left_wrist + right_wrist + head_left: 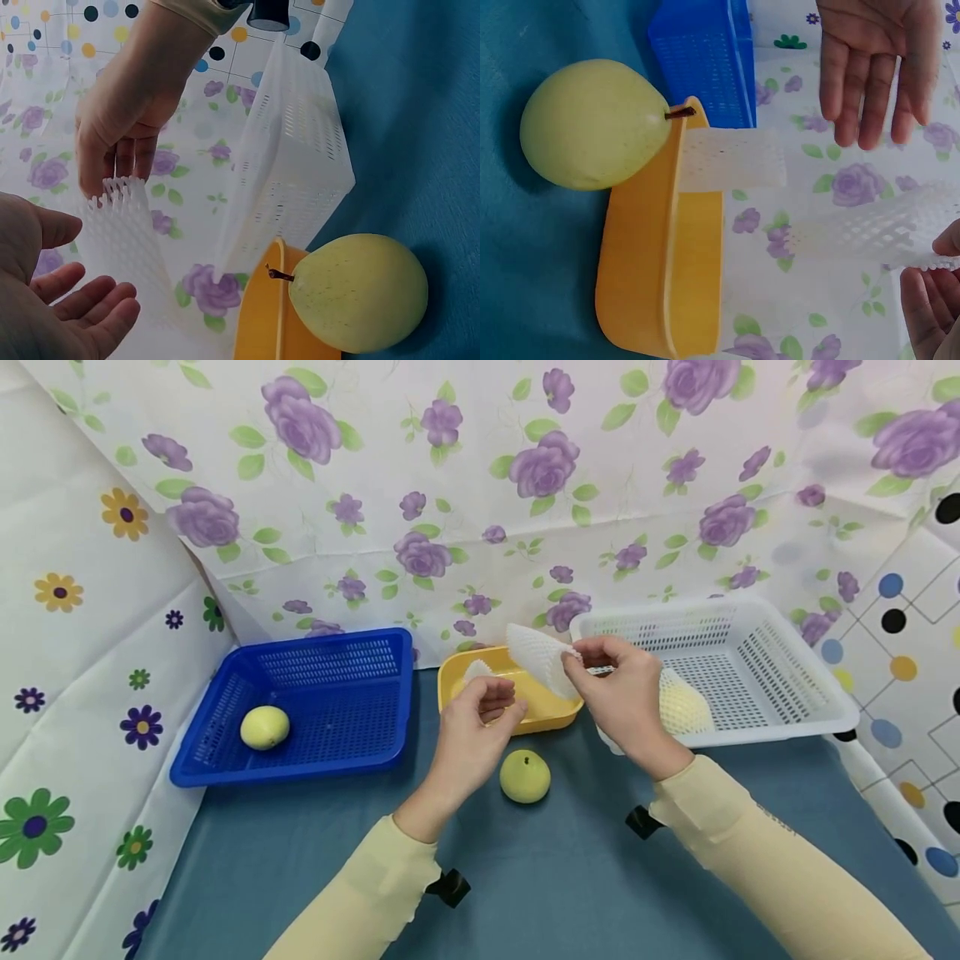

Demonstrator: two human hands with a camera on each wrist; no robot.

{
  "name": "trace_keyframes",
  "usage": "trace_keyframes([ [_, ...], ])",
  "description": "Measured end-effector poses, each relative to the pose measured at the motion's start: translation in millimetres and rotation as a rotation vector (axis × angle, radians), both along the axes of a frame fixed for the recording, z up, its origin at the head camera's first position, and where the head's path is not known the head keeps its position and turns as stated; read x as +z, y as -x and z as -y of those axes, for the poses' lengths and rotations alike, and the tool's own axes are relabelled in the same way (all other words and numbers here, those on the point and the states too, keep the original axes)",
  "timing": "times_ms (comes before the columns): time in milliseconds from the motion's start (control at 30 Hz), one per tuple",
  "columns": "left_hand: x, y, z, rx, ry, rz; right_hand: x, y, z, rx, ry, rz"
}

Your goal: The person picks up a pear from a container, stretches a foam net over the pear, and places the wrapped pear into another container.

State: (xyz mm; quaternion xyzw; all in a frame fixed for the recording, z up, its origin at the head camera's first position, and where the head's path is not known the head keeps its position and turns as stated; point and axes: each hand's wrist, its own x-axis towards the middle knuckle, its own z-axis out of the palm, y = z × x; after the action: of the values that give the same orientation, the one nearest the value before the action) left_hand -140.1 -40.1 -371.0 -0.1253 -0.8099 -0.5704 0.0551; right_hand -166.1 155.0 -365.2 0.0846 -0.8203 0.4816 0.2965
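My right hand (622, 693) pinches the edge of a white foam net sleeve (542, 658), holding it over the yellow tray (551, 724). In the left wrist view the open mesh end of the sleeve (124, 232) hangs from those fingertips. My left hand (477, 731) is raised to the left of the sleeve, fingers loosely bent and apart from it, holding nothing. On the table in front of the tray sits a bare yellow-green pear (525, 777), stem up. Another foam sleeve (735, 159) lies in the tray, partly behind my left hand in the head view.
At the left, a blue basket (300, 774) contains one bare pear (265, 727). A white basket (795, 727) stands at the right, with a foam-wrapped pear (684, 706) in its near left part. Flowered cloth (480, 543) hangs close behind the containers.
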Motion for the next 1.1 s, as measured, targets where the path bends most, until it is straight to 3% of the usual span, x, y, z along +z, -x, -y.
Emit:
trace_keyframes([
  [133, 1.4, 2.3, -3.3, -0.020, -0.013, 0.020, -7.1, -0.1, 4, 0.024, -0.004, -0.008],
  [233, 2.5, 2.9, -6.5, -0.002, -0.019, 0.029, -13.1, -2.0, 9, 0.052, -0.018, -0.003],
  [500, -0.9, 7.8, -4.4, 0.113, 0.019, -0.041, -17.5, -8.5, 17, 0.186, -0.003, 0.011],
  [633, -3.8, 12.7, 3.8, 0.106, -0.066, -0.002, -9.9, -10.9, 19, 0.226, 0.035, 0.072],
  [733, -5.5, 16.6, 10.2, 0.071, -0.198, 0.086, 0.3, -13.0, 18, 0.316, 0.136, 0.159],
  [833, -6.5, 19.3, 14.9, 0.060, -0.317, 0.179, 5.4, -12.8, 15, 0.428, 0.311, 0.305],
  [967, -6.6, 20.8, 17.2, 0.091, -0.445, 0.307, -1.0, -6.8, 10, 0.570, 0.622, 0.520],
  [1100, -6.4, 22.5, 16.4, 0.116, -0.565, 0.405, -5.8, -2.8, 7, 0.673, 0.882, 0.645],
])
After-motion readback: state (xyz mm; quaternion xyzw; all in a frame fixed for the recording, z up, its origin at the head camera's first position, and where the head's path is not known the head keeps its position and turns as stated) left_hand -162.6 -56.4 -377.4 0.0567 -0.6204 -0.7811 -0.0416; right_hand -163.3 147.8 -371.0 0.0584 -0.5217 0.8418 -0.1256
